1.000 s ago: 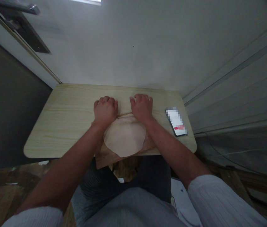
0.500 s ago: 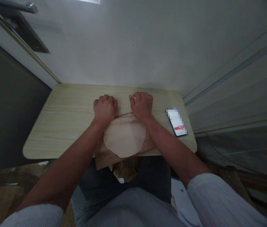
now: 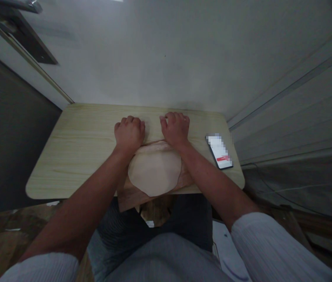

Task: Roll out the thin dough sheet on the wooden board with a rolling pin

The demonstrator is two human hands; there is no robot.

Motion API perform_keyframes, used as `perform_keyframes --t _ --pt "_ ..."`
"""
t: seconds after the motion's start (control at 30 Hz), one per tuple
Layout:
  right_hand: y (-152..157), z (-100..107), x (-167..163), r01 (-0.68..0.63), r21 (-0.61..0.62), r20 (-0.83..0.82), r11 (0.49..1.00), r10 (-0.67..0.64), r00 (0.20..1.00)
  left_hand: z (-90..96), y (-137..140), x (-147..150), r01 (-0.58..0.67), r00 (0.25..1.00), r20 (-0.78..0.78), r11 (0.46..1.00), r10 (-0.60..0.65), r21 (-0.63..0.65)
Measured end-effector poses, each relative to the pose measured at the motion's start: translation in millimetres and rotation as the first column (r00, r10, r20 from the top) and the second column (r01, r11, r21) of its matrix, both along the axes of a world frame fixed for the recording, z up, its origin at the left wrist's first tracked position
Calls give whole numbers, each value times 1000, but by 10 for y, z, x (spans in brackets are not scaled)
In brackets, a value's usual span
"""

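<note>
Left hand point(image 3: 129, 132): we are resting it on the table point(image 3: 74, 149), knuckles up and fingers curling under; its underside is hiding from view, so we cannot tell whether it is pinching anything.
Right hand point(image 3: 176, 127): we are curling it likewise, thumb standing a little apart from the forefinger; whether its fingers are gripping anything we cannot tell.
Pale oval point(image 3: 155, 174): it is lying on the brown sheet point(image 3: 129, 196), between our forearms.
Overhang: the sheet's near left corner is jutting past the table's front edge.
Good handling: we are probably working best by keeping pressure even and wrists level, so neither layer is skewing.
Phone point(image 3: 219, 150): it is lying apart, to our right.
</note>
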State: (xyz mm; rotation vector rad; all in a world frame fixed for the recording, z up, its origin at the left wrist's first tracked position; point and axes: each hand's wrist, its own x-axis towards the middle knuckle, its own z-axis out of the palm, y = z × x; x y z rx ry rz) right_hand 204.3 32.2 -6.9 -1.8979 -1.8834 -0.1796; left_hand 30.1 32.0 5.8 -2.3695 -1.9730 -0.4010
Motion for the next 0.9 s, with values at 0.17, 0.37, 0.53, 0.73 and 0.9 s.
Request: perform_keyframes --t 0.17,0.37,0.53,0.73,0.9 --pt "20 -11 3 4 -7 5 1000 -4 1000 -6 14 -4 5 1000 3 1000 -5 18" --pt "8 -25 6 1 1 11 1000 -1 1000 -3 -10 -3 10 1000 -13 1000 -10 24" --pt "-27 -24 8 -7 2 24 1000 6 1000 6 -34 1 19 1000 -4 1000 -19 14" --pt "-74 -17 0 -13 22 14 1000 12 1000 -1 -65 -10 33 999 -12 999 -33 14" --pt "-110 -13 -1 -15 17 11 1000 15 1000 6 -103 -10 31 999 -15 999 -31 10"
